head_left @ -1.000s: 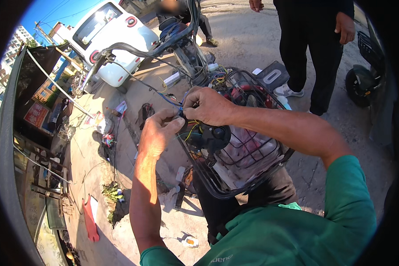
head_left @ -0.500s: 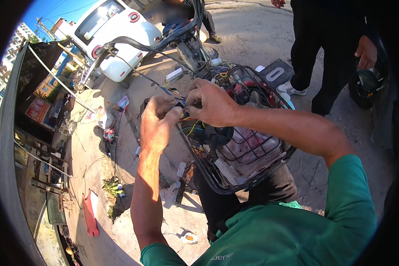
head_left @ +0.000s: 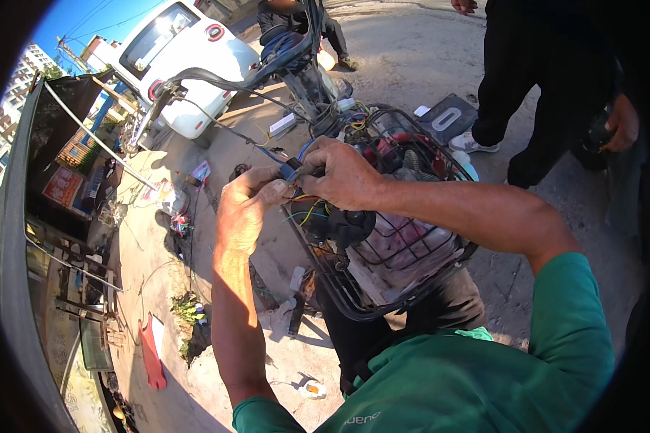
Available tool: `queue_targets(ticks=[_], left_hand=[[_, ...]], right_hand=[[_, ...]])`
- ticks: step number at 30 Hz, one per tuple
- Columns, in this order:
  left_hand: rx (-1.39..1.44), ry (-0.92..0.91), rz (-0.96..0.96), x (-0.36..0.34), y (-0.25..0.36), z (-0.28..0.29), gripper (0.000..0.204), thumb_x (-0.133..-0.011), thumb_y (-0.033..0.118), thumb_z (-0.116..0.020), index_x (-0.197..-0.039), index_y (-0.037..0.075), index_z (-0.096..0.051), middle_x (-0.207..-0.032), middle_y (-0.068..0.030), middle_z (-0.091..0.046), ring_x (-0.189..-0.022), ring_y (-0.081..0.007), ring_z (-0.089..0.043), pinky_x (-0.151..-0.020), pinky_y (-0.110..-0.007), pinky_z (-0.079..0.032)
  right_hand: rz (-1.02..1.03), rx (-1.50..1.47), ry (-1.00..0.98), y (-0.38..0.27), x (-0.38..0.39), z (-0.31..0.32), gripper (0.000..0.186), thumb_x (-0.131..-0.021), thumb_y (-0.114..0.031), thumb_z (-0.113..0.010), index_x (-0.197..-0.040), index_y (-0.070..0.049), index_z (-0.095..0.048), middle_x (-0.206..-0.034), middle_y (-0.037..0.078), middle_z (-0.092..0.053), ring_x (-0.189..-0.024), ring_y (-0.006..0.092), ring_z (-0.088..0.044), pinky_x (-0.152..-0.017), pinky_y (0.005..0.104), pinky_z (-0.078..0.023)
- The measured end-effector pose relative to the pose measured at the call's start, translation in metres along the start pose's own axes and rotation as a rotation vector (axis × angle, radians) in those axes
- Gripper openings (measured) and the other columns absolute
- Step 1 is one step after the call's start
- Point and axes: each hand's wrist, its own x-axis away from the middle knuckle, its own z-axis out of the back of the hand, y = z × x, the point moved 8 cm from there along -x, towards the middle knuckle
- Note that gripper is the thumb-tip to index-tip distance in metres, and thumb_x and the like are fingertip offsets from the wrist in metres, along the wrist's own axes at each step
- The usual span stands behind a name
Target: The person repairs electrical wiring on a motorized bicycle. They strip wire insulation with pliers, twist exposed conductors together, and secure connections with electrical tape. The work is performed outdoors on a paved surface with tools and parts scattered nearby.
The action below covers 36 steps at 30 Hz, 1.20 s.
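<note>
Between my hands is a small dark-blue piece [head_left: 289, 171] with wires running from it; it looks like a wire connector, partly hidden by my fingers. My left hand [head_left: 247, 206] pinches it from the left with thumb and fingertips. Closed on its other side is my right hand [head_left: 343, 173], fingertips and thumb pressed together. Blue wires [head_left: 270, 154] lead up from it toward the vehicle's frame. Just below my hands, a yellow wire [head_left: 311, 212] loops beside a round black part [head_left: 350, 225] over the black wire basket [head_left: 368, 315].
A bare handlebar and steering column [head_left: 303, 90] rise ahead, trailing cables. A white van [head_left: 195, 72] stands at the far left. One person sits behind the column [head_left: 336, 36]; another stands at right [head_left: 527, 86]. A grey panel [head_left: 448, 119] and a red-orange piece [head_left: 152, 353] lie on the ground.
My hands have shifted slightly, the left one a little down and left. More of the blue piece now shows between my fingers. The standing person has moved slightly right.
</note>
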Motion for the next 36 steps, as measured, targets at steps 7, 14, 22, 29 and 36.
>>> queue_targets(ticks=[7, 14, 22, 29, 36], left_hand=[[-0.387, 0.269, 0.004, -0.017, 0.011, 0.000, 0.038, -0.091, 0.029, -0.083, -0.100, -0.007, -0.078, -0.079, -0.0117, -0.075, -0.073, -0.0162, -0.069, -0.069, -0.032, -0.055], [-0.722, 0.374, -0.050, -0.023, 0.034, -0.013, 0.044, -0.084, 0.036, -0.085, -0.093, -0.006, -0.078, -0.074, -0.0186, -0.073, -0.069, -0.0207, -0.070, -0.068, -0.038, -0.056], [-0.343, 0.370, -0.010, -0.029, 0.005, -0.005, 0.032, -0.093, 0.026, -0.080, -0.095, -0.005, -0.074, -0.078, -0.0099, -0.074, -0.070, -0.0139, -0.068, -0.064, -0.032, -0.054], [-0.030, 0.271, -0.055, 0.001, -0.036, 0.001, 0.013, -0.095, 0.008, -0.075, -0.105, 0.000, -0.070, -0.092, -0.0048, -0.072, -0.081, -0.0124, -0.065, -0.079, -0.030, -0.053], [-0.134, 0.219, -0.102, 0.004, -0.044, -0.001, 0.023, -0.092, 0.005, -0.077, -0.113, -0.003, -0.072, -0.100, -0.0068, -0.075, -0.092, -0.0140, -0.070, -0.081, -0.030, -0.056]], right_hand=[[-0.074, 0.019, 0.013, 0.005, 0.009, -0.005, 0.017, -0.083, -0.015, -0.078, -0.081, 0.001, -0.073, -0.088, 0.014, -0.069, -0.098, 0.0281, -0.064, -0.091, 0.0434, -0.051], [0.120, 0.317, 0.117, -0.028, 0.013, 0.009, 0.015, -0.080, -0.019, -0.080, -0.084, -0.004, -0.075, -0.105, 0.012, -0.065, -0.106, 0.0311, -0.060, -0.093, 0.0454, -0.049], [0.157, 0.315, 0.154, -0.022, 0.008, 0.011, 0.014, -0.078, -0.017, -0.078, -0.083, -0.003, -0.076, -0.096, 0.011, -0.069, -0.097, 0.0334, -0.066, -0.088, 0.0455, -0.052], [-0.205, -0.023, -0.022, 0.006, 0.005, -0.004, 0.024, -0.083, -0.025, -0.079, -0.091, -0.002, -0.080, -0.081, 0.014, -0.076, -0.076, 0.0307, -0.074, -0.076, 0.0417, -0.058], [-0.215, -0.190, -0.067, 0.017, 0.003, -0.009, 0.026, -0.084, -0.024, -0.077, -0.092, 0.001, -0.079, -0.082, 0.015, -0.076, -0.078, 0.0232, -0.075, -0.075, 0.0380, -0.057]])
